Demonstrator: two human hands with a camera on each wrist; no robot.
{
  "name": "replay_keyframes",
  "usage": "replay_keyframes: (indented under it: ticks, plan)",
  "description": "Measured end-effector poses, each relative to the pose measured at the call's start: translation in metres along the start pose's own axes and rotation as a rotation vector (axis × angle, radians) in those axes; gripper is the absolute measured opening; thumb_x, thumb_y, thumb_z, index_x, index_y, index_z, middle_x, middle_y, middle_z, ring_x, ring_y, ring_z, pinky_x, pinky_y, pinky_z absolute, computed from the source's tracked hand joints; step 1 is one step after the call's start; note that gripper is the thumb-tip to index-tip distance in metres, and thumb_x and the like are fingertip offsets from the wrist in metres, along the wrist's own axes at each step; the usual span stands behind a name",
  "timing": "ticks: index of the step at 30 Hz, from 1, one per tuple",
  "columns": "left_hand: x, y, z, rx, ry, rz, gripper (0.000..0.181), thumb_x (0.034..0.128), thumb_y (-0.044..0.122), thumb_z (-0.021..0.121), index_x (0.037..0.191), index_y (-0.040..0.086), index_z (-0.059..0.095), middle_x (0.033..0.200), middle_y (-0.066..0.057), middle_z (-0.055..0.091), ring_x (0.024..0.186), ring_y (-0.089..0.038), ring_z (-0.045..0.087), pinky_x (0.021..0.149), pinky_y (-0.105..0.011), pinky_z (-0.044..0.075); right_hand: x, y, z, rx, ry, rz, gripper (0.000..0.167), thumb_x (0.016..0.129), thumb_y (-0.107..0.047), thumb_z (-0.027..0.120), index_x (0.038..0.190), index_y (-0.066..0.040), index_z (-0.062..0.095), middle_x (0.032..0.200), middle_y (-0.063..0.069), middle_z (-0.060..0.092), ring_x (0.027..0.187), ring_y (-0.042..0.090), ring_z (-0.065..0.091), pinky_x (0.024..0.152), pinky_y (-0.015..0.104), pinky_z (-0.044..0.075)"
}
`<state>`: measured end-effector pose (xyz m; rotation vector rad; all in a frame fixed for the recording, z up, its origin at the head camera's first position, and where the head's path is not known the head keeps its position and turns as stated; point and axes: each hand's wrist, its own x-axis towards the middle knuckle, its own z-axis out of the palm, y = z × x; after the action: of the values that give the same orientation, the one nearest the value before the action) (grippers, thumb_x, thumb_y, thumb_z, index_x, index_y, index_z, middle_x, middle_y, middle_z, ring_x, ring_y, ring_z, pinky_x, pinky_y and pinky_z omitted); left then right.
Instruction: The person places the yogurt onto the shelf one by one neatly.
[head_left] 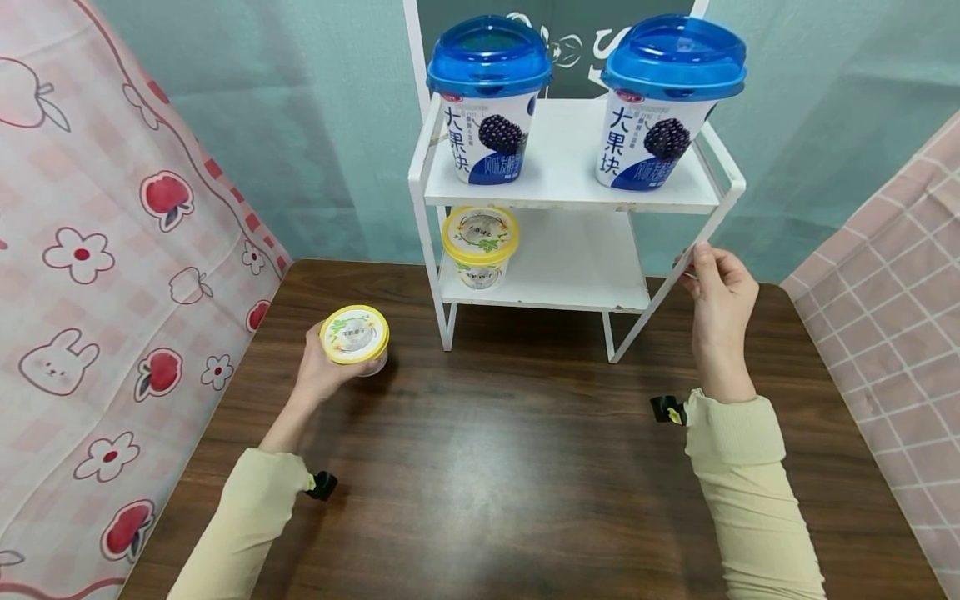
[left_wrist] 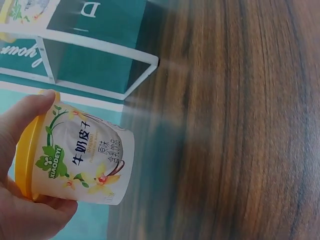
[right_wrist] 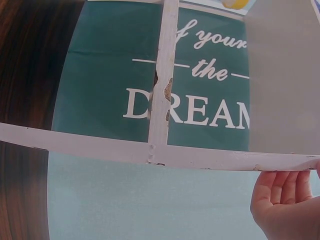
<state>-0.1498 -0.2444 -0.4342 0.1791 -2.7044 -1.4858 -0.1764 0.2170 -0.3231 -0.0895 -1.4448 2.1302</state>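
In the head view my left hand (head_left: 321, 367) grips a white dessert cup with a yellow lid (head_left: 354, 335), left of the rack. The left wrist view shows the same cup (left_wrist: 85, 155) from the side, thumb and fingers around its lid end; its base seems apart from the wooden table. My right hand (head_left: 722, 296) pinches the right-hand leg of a white two-tier rack (head_left: 577, 258). In the right wrist view its curled fingers (right_wrist: 287, 185) lie against the rack's bar. A similar yellow-lidded cup (head_left: 480, 237) stands at the left of the lower tier.
Two large yogurt cups with blue lids, one left (head_left: 491, 100) and one right (head_left: 660, 100), stand on the top tier. The rack is on a dark wooden table (head_left: 480, 467) against a teal curtain (head_left: 330, 142). Patterned cloths hang at both sides.
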Motion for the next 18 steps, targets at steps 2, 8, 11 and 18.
replay_keyframes:
  ticks: [2,8,11,18]
  plan:
    - [-0.001,0.003,0.001,0.004,-0.009,0.006,0.104,0.0623,0.016,0.083,0.138,-0.002,0.015,0.131,-0.024,0.031,0.119,-0.034,0.035,0.1,-0.05,0.028,0.0,0.0,0.0,0.001,-0.001,-0.001,0.018,0.085,-0.01,0.062,0.077,0.006,0.062,0.075,0.008,0.06,0.073,0.017,0.056,0.065,0.024,0.047]
    - [-0.004,0.012,0.005,0.015,-0.043,0.017,0.106,0.0617,0.019,0.084,0.14,0.001,0.015,0.133,-0.022,0.032,0.122,-0.034,0.034,0.1,-0.051,0.028,0.0,0.0,0.0,0.004,-0.002,0.003,0.019,0.085,-0.011,0.063,0.078,0.006,0.062,0.075,0.009,0.06,0.073,0.017,0.056,0.065,0.024,0.046]
    - [-0.005,0.017,0.007,0.017,-0.062,0.031,0.107,0.0611,0.02,0.084,0.14,0.001,0.014,0.134,-0.022,0.031,0.122,-0.035,0.034,0.099,-0.051,0.029,0.0,0.0,0.0,0.012,-0.005,0.004,0.019,0.085,-0.01,0.062,0.078,0.007,0.061,0.075,0.009,0.06,0.073,0.018,0.056,0.065,0.024,0.047]
    - [-0.009,0.028,0.011,0.019,-0.097,0.076,0.107,0.059,0.02,0.086,0.139,0.002,0.018,0.134,-0.02,0.031,0.12,-0.033,0.036,0.099,-0.05,0.03,0.0,0.0,0.0,0.018,-0.012,0.0,0.019,0.085,-0.01,0.062,0.078,0.008,0.061,0.074,0.009,0.059,0.073,0.018,0.056,0.065,0.024,0.047]
